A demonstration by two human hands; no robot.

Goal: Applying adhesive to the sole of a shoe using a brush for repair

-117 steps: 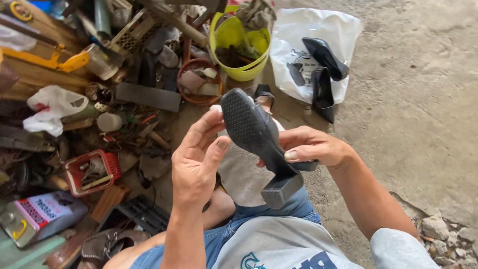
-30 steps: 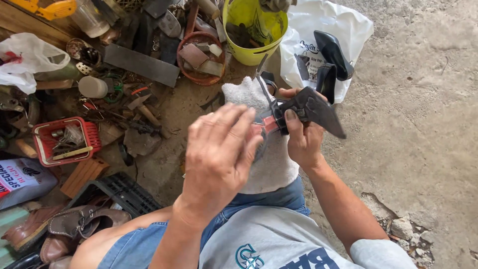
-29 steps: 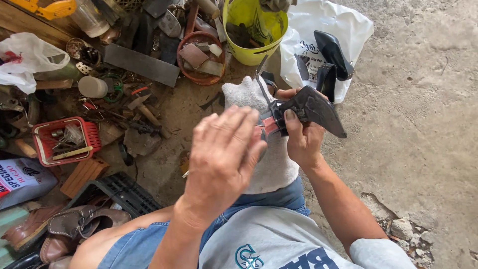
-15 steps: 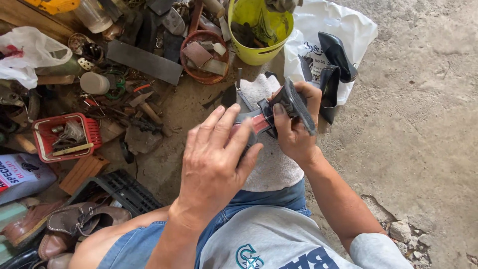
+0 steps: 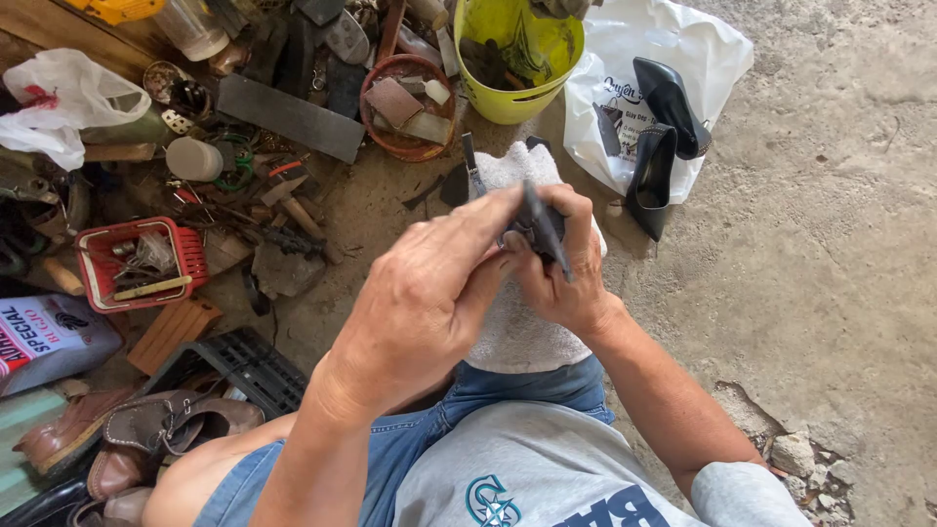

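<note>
A white plastic bag [image 5: 639, 88] lies spread on the concrete floor [image 5: 830, 254] at the top right, with two black high-heeled shoes [image 5: 664, 137] resting on it, one leaning against the other. Just beside the bag stands a yellow-green bucket [image 5: 517, 59], holding dark scraps that are too shadowed to tell apart. To the left of the bucket sits a round reddish bowl [image 5: 405, 107] with flat brown and pale pieces in it. Farther left, among scattered tools, a small red basket [image 5: 137, 263] holds a tangle of small metal bits and a pale stick. A black crate [image 5: 234, 366] lies near the person's knee, and a pair of brown leather shoes [image 5: 127, 439] lies just beside it at the lower left. A white towel [image 5: 517, 322] is draped over the person's lap. Above the towel, the right hand [image 5: 561, 268] is closed around a black shoe [image 5: 542, 224], which shows edge-on as a thin dark strip between the thumb and the curled fingers. The left hand [image 5: 420, 303] comes in from the other side, its fingers held close together and stretched forward, so that the fingertips [image 5: 503, 200] touch the shoe by the right thumb; whether they pinch it or only press on it cannot be told.
</note>
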